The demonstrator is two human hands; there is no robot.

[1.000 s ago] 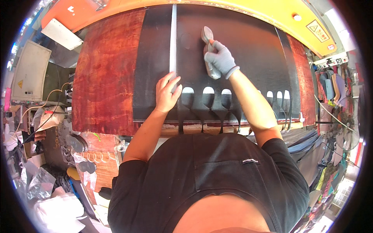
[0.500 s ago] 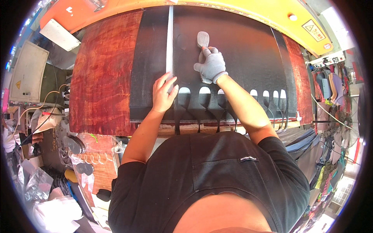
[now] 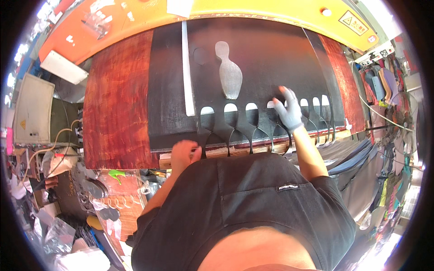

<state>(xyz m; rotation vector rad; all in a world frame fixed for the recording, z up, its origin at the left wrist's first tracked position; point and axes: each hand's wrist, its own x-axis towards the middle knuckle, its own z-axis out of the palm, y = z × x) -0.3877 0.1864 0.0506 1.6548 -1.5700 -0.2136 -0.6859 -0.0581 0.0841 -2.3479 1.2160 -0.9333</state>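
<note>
On the black sheet [image 3: 266, 58] lies a grey, shoe-sole-shaped piece [image 3: 231, 74], with neither hand touching it. My right hand [image 3: 289, 110], in a grey glove with bare fingertips, is over the row of rounded cut-outs along the sheet's near edge. Its fingers are spread and hold nothing that I can see. My bare left hand [image 3: 183, 152] is at the near edge of the board, left of the cut-outs. Its fingers look bent and somewhat blurred, and whether they grip anything cannot be made out. A long white strip [image 3: 187, 67] shows left of the grey piece.
Reddish-brown board surface [image 3: 116, 99] shows at both sides of the sheet. An orange-yellow machine beam [image 3: 253, 10] spans the far side. A pale metal cabinet [image 3: 32, 108] stands at left, with plastic bags below it. Sheets of coloured material [image 3: 389, 90] hang at right.
My right hand has let go of the grey sole-shaped piece and moved right and nearer, over the cut-outs. My left hand has left the white strip and come back to the board's near edge.
</note>
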